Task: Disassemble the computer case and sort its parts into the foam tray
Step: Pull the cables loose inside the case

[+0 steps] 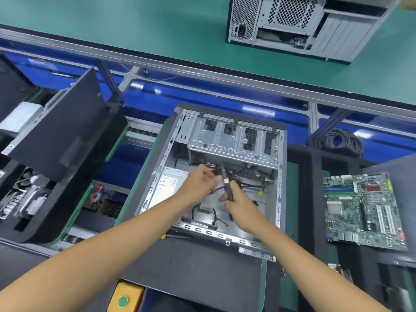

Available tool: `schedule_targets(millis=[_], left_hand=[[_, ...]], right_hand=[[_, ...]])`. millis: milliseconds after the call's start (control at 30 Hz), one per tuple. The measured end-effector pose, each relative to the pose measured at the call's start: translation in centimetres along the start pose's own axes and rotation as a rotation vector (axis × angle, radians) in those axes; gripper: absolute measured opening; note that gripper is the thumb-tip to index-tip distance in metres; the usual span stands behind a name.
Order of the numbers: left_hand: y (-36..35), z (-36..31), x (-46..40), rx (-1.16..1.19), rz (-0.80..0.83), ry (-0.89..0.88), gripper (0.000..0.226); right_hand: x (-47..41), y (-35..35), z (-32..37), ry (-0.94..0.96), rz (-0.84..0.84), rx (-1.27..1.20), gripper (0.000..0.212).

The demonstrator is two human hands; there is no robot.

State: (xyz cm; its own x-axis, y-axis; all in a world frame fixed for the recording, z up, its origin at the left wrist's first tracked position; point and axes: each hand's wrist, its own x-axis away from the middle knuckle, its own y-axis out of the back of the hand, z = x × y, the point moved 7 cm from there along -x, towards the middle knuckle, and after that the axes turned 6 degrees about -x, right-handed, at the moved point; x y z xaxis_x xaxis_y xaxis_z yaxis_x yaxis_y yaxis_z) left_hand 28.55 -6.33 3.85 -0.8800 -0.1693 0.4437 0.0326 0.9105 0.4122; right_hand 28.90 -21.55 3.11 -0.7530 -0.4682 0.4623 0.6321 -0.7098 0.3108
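The open computer case [281, 194] lies on its side in the middle of the bench. Inside it are a drive cage [231, 140], a power supply [167, 183] with a white label and a tangle of black cables [249, 179]. My right hand [238, 208] grips a black screwdriver [228, 185], tip pointing up toward the cage. My left hand [203, 183] pinches cables beside the screwdriver's tip. A green motherboard [364, 210] lies on the dark foam tray [315, 199] to the right of the case.
A black side panel [60, 129] leans at the left over a tray with several removed parts [24, 199]. A second case [304, 25] stands on the green bench behind. A coil of black cable [340, 143] lies at the right. A yellow box with a green button [125, 300] sits at the near edge.
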Motion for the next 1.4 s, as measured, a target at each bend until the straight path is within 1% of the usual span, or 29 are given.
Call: schedule_targets(millis=[33, 67, 100, 133, 167, 233, 333, 367, 433, 467, 533, 667, 767, 833, 900, 1000, 1133, 1200, 1267, 1333, 1400], left_hand=[[-0.4, 0.3, -0.5, -0.187, -0.023, 0.000, 0.035], [-1.0, 0.5, -0.9, -0.308, -0.051, -0.009, 0.039], [-1.8, 0.8, -1.3, -0.363, -0.080, -0.015, 0.045], [-2.5, 1.1, -1.7, -0.361, -0.113, -0.007, 0.052], [-3.0, 1.4, -2.0, -0.314, -0.152, 0.012, 0.056], [-3.1, 1.5, -2.9, -0.214, -0.241, 0.008, 0.060], [-2.5, 0.6, -4.7, -0.283, -0.298, -0.068, 0.069], [-2.3, 0.6, -5.3, -0.322, -0.286, -0.060, 0.068], [-1.9, 0.8, -6.5, -0.391, -0.260, -0.039, 0.055], [-1.7, 0.9, -6.9, -0.388, -0.264, -0.039, 0.046], [-1.1, 1.2, -7.6, -0.279, -0.308, -0.038, 0.028], [-0.8, 2.5, -8.0, -0.052, -0.340, 0.046, 0.010], [-0.8, 2.7, -7.8, 0.089, -0.365, 0.058, 0.028], [-0.7, 2.6, -7.7, 0.143, -0.394, 0.052, 0.034], [-0.6, 2.9, -7.7, 0.199, -0.409, 0.057, 0.032], [-1.0, 3.4, -7.9, 0.248, -0.379, 0.070, 0.024], [-1.3, 3.7, -7.9, 0.268, -0.346, 0.096, 0.019], [-1.7, 3.6, -8.0, 0.220, -0.287, 0.096, 0.022], [-1.9, 3.7, -8.1, 0.106, -0.244, 0.107, 0.030], [-1.7, 3.6, -8.0, 0.023, -0.251, 0.109, 0.035], [-1.7, 3.4, -8.0, -0.011, -0.255, 0.095, 0.035]], right_hand=[[0.1, 0.0, -0.4, -0.046, 0.028, -0.106, 0.018], [0.2, 0.1, -0.8, -0.091, 0.035, -0.174, 0.025], [0.1, 0.3, -1.2, -0.121, 0.036, -0.212, 0.036], [0.1, 0.5, -1.6, -0.139, 0.035, -0.213, 0.043], [0.0, 0.6, -2.1, -0.153, 0.035, -0.227, 0.043], [-0.4, 0.8, -2.9, -0.177, 0.035, -0.281, 0.037], [-1.1, 1.0, -3.7, -0.188, 0.046, -0.268, 0.033], [-1.4, 0.9, -3.9, -0.183, 0.049, -0.247, 0.035], [-2.1, 0.9, -4.2, -0.173, 0.042, -0.220, 0.037], [-2.5, 1.0, -4.3, -0.171, 0.034, -0.222, 0.036], [-3.1, 1.3, -4.3, -0.174, 0.022, -0.205, 0.030], [-3.5, 1.4, -4.4, -0.206, 0.028, -0.204, 0.027], [-3.4, 1.1, -4.4, -0.207, 0.056, -0.181, 0.027], [-3.3, 0.8, -4.5, -0.217, 0.084, -0.186, 0.024], [-3.2, 0.5, -4.5, -0.228, 0.116, -0.192, 0.022], [-3.1, 0.3, -4.3, -0.228, 0.133, -0.199, 0.022], [-3.0, 0.2, -4.1, -0.254, 0.141, -0.240, 0.030], [-2.9, 0.2, -4.1, -0.269, 0.138, -0.248, 0.032], [-2.7, 0.2, -4.2, -0.277, 0.124, -0.253, 0.032], [-2.6, 0.3, -4.4, -0.301, 0.113, -0.278, 0.032], [-2.6, 0.3, -4.7, -0.335, 0.106, -0.302, 0.032]])
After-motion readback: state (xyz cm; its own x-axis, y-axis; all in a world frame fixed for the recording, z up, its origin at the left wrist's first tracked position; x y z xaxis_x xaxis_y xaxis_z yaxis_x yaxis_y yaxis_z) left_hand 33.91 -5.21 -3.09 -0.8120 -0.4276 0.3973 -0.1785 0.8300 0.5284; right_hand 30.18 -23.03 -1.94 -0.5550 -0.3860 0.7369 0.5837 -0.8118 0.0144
